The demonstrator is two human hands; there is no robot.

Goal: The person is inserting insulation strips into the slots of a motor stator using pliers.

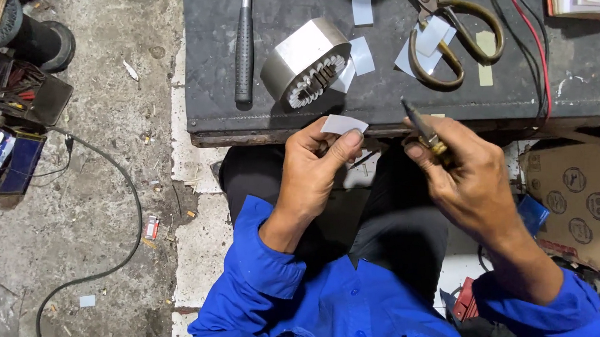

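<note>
My left hand (314, 168) pinches a small white slip of paper (343, 124) between thumb and fingers, just in front of the dark workbench's edge (257, 126). My right hand (468, 177) grips a thin pointed tool (417, 125) with a brass-coloured ferrule, its tip angled up toward the bench. On the bench beyond my left hand lies a silver metal stator core (304, 60) on its side, slotted bore facing me, with white slips in some slots.
A hammer (242, 48) lies left of the core. Large scissors (454, 37) and several cut white slips (361, 6) lie at the back right, with red and black wires (536, 47). A cardboard box (582, 195) sits right; a black cable (120, 198) and boxes lie on the floor left.
</note>
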